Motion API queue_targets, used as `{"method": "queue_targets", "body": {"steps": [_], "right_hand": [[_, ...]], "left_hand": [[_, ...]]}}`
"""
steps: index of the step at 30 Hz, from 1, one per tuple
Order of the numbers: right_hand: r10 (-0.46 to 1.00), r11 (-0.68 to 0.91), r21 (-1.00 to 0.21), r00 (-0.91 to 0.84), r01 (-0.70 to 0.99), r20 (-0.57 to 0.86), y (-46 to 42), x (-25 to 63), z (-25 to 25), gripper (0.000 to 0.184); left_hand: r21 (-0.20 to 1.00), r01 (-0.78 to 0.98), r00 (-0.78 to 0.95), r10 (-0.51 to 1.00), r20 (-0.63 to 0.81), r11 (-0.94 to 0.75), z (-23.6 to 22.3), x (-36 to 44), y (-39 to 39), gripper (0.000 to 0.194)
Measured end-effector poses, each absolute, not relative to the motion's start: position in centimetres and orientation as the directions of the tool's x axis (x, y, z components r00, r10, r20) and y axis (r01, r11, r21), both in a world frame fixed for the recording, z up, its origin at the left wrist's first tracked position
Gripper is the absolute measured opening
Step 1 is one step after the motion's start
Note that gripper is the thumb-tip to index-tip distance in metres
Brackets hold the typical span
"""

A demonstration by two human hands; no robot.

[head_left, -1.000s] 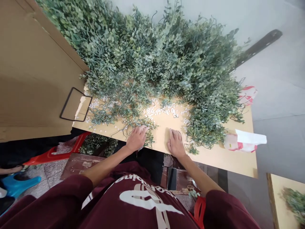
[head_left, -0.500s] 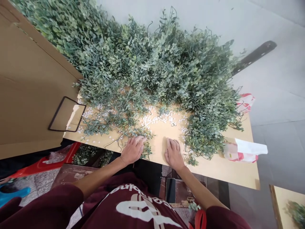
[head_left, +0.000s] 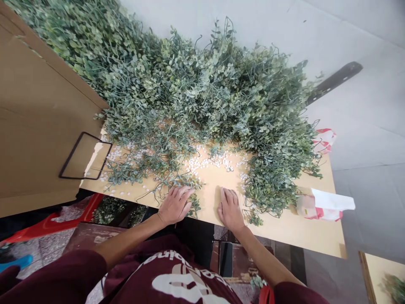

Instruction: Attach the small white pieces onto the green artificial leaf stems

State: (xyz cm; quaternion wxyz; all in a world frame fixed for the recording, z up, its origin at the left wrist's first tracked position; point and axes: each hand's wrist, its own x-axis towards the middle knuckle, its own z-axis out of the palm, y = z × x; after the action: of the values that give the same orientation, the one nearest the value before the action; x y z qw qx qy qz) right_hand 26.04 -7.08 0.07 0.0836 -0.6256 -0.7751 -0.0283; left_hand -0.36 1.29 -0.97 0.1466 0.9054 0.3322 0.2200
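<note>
My left hand (head_left: 175,205) lies palm down near the table's front edge, its fingers stretched out over the stems of a leafy artificial sprig (head_left: 195,205). On bare tabletop to the right rests my right hand (head_left: 230,209), fingers extended and no object visible in it. Beyond both hands, small white bead-like pieces (head_left: 205,162) are scattered on the board. A big heap of green artificial foliage (head_left: 202,93) covers the back, and a lower clump (head_left: 270,181) reaches forward beside my right hand. What lies beneath the palms is hidden.
A cardboard box (head_left: 41,118) stands at the left, near a black wire frame (head_left: 72,154). Red-and-white plastic packets (head_left: 321,207) lie on the tabletop (head_left: 311,230) at the right. Below the edge are a phone (head_left: 225,259) and a red stool (head_left: 53,226).
The view has shifted slightly, so the scene sits a little lower. Both hands stay in nearly the same places on the table.
</note>
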Motion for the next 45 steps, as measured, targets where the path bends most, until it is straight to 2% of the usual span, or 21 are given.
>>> {"method": "queue_targets", "body": {"steps": [14, 20, 28, 35, 45], "right_hand": [[0.970, 0.203, -0.084, -0.189, 0.976, 0.153, -7.13, 26.39, -0.38, 0.067], [0.970, 0.195, -0.091, -0.178, 0.976, 0.168, -7.04, 26.25, -0.29, 0.064], [0.970, 0.190, -0.090, -0.173, 0.978, 0.171, -7.07, 26.25, -0.33, 0.060], [0.972, 0.182, -0.073, -0.168, 0.981, 0.166, -7.03, 26.15, -0.29, 0.058], [0.958, 0.211, -0.032, -0.200, 0.977, 0.206, -7.01, 26.27, -0.25, 0.062]], "left_hand": [[0.389, 0.545, 0.695, 0.660, 0.286, -0.743, -0.79, -0.16, 1.31, 0.054], [0.385, 0.552, 0.682, 0.666, 0.302, -0.739, -0.79, 0.04, 1.31, 0.050], [0.362, 0.575, 0.672, 0.676, 0.303, -0.734, -0.80, 0.26, 1.29, 0.033], [0.360, 0.595, 0.661, 0.692, 0.291, -0.719, -0.65, 0.23, 1.18, 0.036], [0.435, 0.552, 0.669, 0.689, 0.279, -0.712, -0.93, -0.16, 1.48, 0.042]]}}
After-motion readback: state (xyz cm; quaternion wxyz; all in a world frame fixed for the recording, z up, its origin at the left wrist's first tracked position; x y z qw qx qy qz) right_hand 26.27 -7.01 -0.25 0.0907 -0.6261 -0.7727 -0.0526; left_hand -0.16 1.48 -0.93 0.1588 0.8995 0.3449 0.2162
